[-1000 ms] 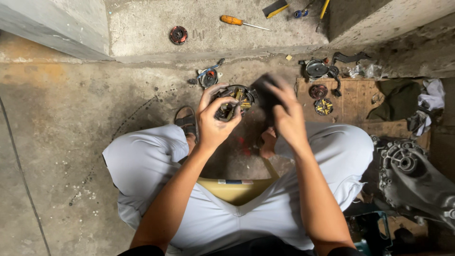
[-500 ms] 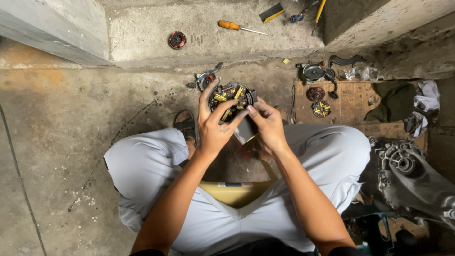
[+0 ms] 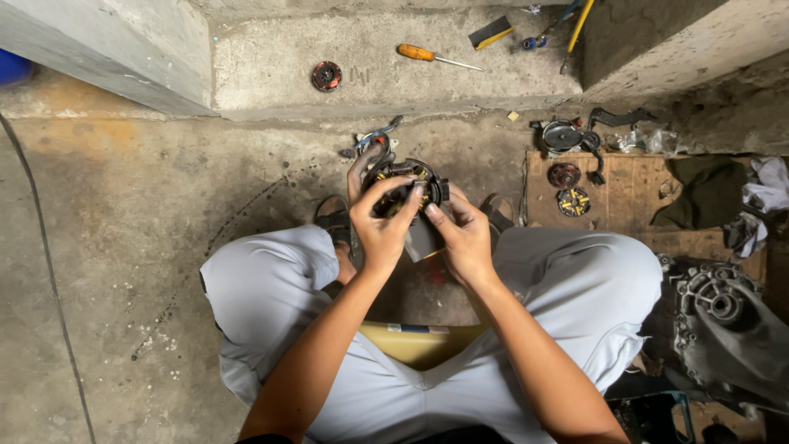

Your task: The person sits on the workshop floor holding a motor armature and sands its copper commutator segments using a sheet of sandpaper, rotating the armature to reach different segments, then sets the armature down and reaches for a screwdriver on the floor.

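I hold a round stator coil [image 3: 404, 182] with copper windings and a dark wire lead in front of me, above my knees. My left hand [image 3: 380, 224] grips its near left side with the fingers curled over the rim. My right hand [image 3: 462, 233] holds the coil's right edge, with a grey flat piece [image 3: 421, 238] pressed under its fingers. Both hands touch the coil. My legs in pale grey trousers [image 3: 263, 288] are spread below, on a concrete floor.
An orange-handled screwdriver [image 3: 427, 55] and a small round red-black part [image 3: 326, 76] lie on the concrete step ahead. A wooden board [image 3: 633, 197] at right carries more round coils and metal parts. A grey engine casing [image 3: 723, 321] sits at lower right.
My right hand came down from above the coil and closed on its right side. The coil sits steadier between both hands, a little lower and nearer to me.
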